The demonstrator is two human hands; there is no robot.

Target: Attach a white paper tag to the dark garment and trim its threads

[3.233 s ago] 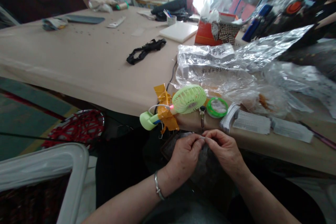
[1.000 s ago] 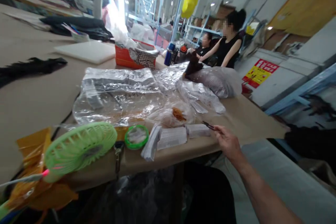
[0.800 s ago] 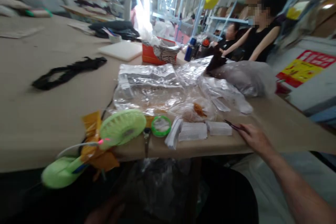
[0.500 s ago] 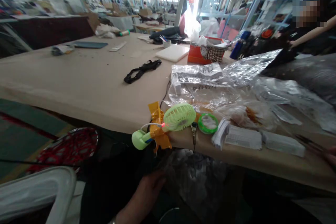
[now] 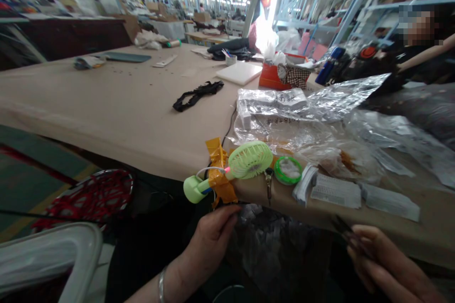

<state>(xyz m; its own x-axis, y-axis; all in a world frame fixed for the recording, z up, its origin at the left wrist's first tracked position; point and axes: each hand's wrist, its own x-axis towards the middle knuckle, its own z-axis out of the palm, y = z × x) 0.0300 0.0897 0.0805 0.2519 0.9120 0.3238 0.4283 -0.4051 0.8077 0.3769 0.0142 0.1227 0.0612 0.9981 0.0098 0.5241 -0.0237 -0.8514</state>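
Note:
My left hand (image 5: 209, 232) is just below the table edge, under the small green fan (image 5: 250, 160). Its thumb and fingers are pressed together in a pinch; whatever lies between them is too small or hidden to make out. A clear plastic bag (image 5: 266, 251) with pale scraps hangs beside its fingertips. My right hand (image 5: 386, 260) is closed around dark snips (image 5: 346, 232), their pointed blades aimed left toward the table edge. Just above the snips lie stacks of printed white labels (image 5: 336, 191).
Orange tape (image 5: 216, 151) fixes the fan at the table edge (image 5: 142, 151). A metal-tipped tool (image 5: 269, 184) and a green round container (image 5: 287, 170) are beside it. Clear plastic packaging (image 5: 284, 125) and a black fabric strip (image 5: 197, 95) lie behind. A person's arm (image 5: 426, 54) shows at right.
My left hand has risen toward the table edge, its fingers now pinched. My right hand has moved in from the right edge with the snips, down and left to the front of the labels.

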